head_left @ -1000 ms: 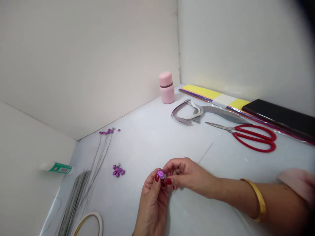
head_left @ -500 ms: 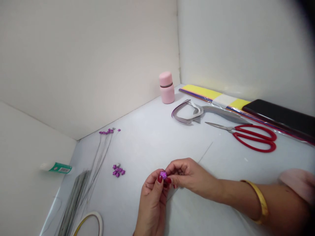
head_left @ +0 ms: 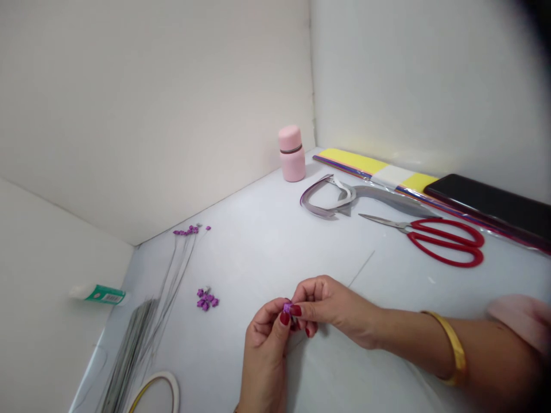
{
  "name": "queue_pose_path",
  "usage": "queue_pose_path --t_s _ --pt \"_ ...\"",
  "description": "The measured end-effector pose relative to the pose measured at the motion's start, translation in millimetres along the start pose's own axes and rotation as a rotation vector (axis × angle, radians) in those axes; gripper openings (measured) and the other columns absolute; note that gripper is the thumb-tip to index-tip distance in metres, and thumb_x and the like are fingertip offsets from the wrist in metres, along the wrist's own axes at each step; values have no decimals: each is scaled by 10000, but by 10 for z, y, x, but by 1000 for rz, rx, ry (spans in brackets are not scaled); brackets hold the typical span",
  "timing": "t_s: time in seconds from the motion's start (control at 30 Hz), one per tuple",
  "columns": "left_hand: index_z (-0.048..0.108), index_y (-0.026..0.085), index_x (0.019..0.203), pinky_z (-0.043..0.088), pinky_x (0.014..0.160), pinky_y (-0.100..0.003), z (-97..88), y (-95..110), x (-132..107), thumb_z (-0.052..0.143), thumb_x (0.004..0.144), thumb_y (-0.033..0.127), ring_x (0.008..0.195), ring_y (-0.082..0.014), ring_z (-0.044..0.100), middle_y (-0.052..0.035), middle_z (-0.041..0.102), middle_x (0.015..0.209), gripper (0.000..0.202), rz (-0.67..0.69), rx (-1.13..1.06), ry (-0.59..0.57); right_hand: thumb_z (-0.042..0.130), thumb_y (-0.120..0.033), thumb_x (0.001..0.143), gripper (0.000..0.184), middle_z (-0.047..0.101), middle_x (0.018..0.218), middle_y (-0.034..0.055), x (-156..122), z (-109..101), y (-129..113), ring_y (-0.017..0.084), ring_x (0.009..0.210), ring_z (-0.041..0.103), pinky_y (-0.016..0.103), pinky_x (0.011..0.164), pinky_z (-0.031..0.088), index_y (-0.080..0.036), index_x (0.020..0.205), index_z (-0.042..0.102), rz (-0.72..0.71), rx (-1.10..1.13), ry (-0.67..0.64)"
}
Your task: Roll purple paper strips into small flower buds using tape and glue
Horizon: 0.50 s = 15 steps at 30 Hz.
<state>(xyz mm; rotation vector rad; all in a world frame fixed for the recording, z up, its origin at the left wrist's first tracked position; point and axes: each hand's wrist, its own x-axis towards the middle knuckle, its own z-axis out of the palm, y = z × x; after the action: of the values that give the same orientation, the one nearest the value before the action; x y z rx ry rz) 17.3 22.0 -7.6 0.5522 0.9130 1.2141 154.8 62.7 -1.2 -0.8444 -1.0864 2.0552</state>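
Observation:
My left hand [head_left: 264, 344] and my right hand [head_left: 329, 307] meet above the white table [head_left: 267, 241], near its front. Both pinch one tiny purple rolled paper piece [head_left: 287, 308] between thumbs and fingertips; the nails are painted red. A thin wire [head_left: 360, 268] runs from under my right hand up and to the right across the table. My right wrist wears a yellow bangle [head_left: 454, 350]. A small heap of similar purple pieces [head_left: 207, 299] lies to the left of my hands.
Red scissors [head_left: 434, 238], grey paper strips [head_left: 340, 198], a colored paper pack [head_left: 365, 163], a black phone [head_left: 491, 206] and a pink bottle [head_left: 291, 154] lie at the back. Wires with purple tips [head_left: 189, 230], a wire bundle [head_left: 133, 344], a glue tube [head_left: 101, 294] and a tape ring [head_left: 157, 387] are at left.
Both hands have shifted slightly to the right and turned the purple piece; less of it shows between the fingertips now.

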Motion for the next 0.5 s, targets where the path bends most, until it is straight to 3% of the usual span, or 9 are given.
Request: queue_pose_path --t_s 0.17,0.3,0.5 --pt "663 155 788 441 635 -262 -8 11 -12 625 745 205 609 -127 581 -17 654 630 76 40 87 -15 681 -346 669 258 579 565 -15 10 -20 1 61 459 489 186 479 352 -121 640 558 9 10 -28" --pt "641 168 800 433 619 -259 -20 -4 -14 530 814 180 589 -117 548 0 615 596 112 45 -18 -38 645 -380 700 271 604 614 3 4 -16 -3 64 467 513 188 483 358 -117 698 583 33 19 -74" --pt "648 151 772 446 594 -239 -16 -12 -10 553 798 167 570 -105 537 -5 619 597 100 14 -89 -1 655 -341 704 239 596 598 0 12 -13 11 60 472 502 186 491 366 -113 686 584 36 48 -76"
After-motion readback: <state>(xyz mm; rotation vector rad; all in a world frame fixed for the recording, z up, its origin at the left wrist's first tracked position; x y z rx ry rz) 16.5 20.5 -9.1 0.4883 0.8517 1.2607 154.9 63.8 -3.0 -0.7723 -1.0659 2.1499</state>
